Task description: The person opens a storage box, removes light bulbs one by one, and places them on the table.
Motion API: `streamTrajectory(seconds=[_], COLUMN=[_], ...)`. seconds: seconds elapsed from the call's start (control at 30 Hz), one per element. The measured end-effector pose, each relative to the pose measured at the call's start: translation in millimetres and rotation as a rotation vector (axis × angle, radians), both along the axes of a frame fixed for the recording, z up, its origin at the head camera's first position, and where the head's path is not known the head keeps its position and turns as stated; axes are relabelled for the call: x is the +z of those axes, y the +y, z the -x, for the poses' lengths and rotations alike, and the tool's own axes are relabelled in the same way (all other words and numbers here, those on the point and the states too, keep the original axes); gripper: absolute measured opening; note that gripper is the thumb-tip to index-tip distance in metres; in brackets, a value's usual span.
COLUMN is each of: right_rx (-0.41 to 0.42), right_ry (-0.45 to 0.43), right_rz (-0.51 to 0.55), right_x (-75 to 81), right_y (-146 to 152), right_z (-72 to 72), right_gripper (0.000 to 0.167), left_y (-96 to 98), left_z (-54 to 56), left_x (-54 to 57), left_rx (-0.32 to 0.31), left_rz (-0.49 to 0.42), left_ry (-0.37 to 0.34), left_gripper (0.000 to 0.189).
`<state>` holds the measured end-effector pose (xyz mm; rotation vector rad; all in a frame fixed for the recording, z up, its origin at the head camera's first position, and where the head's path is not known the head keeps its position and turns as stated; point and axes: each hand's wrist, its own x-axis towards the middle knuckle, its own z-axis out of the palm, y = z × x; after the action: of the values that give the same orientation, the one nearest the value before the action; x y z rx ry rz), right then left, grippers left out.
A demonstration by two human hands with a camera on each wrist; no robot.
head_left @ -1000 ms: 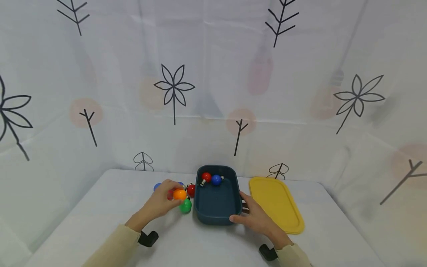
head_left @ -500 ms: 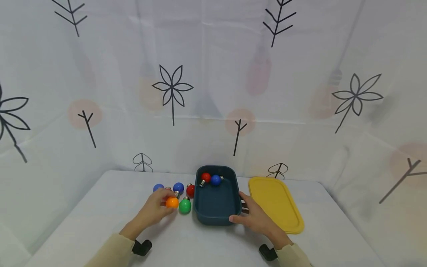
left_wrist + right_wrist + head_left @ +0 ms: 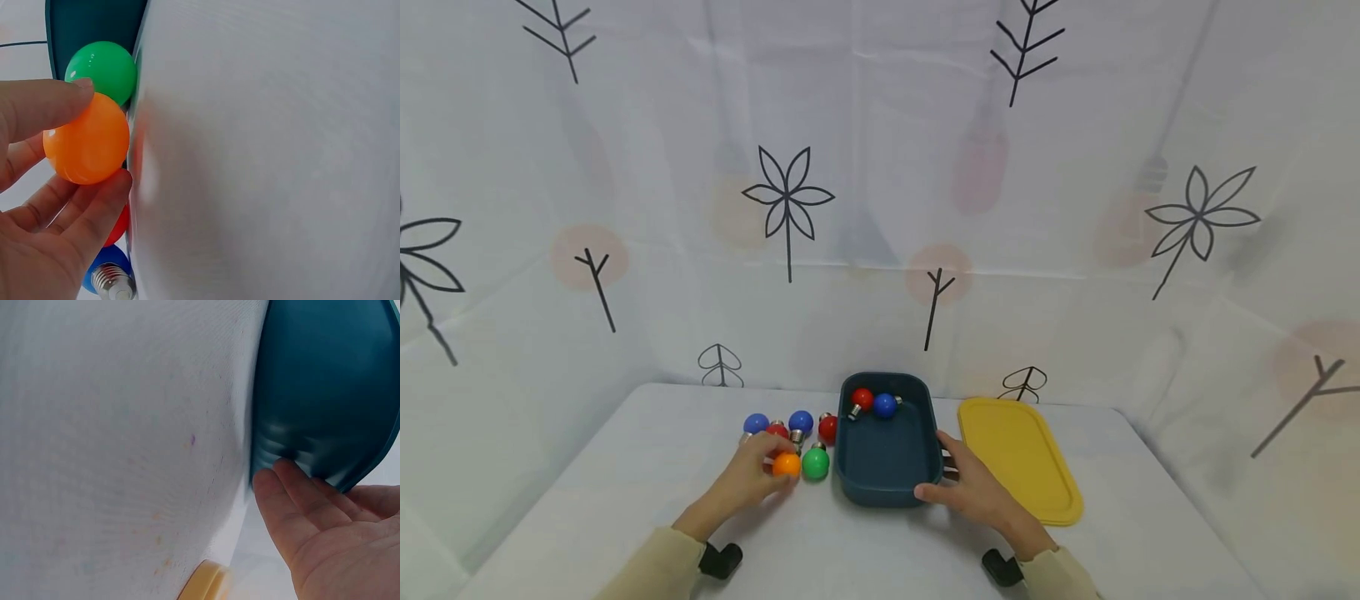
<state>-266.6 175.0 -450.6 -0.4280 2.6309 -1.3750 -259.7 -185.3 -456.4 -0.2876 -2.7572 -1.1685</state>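
My left hand (image 3: 745,479) pinches an orange light bulb (image 3: 87,140) between thumb and fingers, low over the white table. Just right of it sits a green bulb (image 3: 816,464), metal base pointing away. Behind the hand lie blue bulbs (image 3: 801,422) and red bulbs (image 3: 827,428), one red partly hidden by the fingers. A dark teal box (image 3: 887,458) stands open to the right, with a red bulb (image 3: 862,399) and a blue bulb (image 3: 885,406) at its far end. My right hand (image 3: 973,487) rests against the box's right side, fingers extended, thumb by the near corner.
A yellow lid (image 3: 1018,458) lies flat on the table (image 3: 850,558) to the right of the box, close to the right hand. A white patterned cloth (image 3: 865,317) hangs behind the table's far edge.
My left hand has brought the orange bulb toward me, slightly left and lower, away from the other bulbs, uncovering blue and red ones behind it. The right hand and box stay in place.
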Motion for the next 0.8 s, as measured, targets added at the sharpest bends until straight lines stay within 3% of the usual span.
streamTrajectory(seconds=[0.33,0.8], right_rx=[-0.009,-0.018], right_ry=[-0.004,-0.011], right_rz=[0.002,0.000], right_x=[0.8,1.4], right_y=[0.3,0.3], right_z=[-0.1,0.1], right_gripper=[0.098,0.099], left_y=[-0.7,-0.5], left_z=[3.8,3.8], left_x=[-7.1,-5.2], left_rx=[-0.008,0.014], left_rz=[0.020,0.023], left_ry=[0.001,-0.035], left_gripper=[0.035,0.037])
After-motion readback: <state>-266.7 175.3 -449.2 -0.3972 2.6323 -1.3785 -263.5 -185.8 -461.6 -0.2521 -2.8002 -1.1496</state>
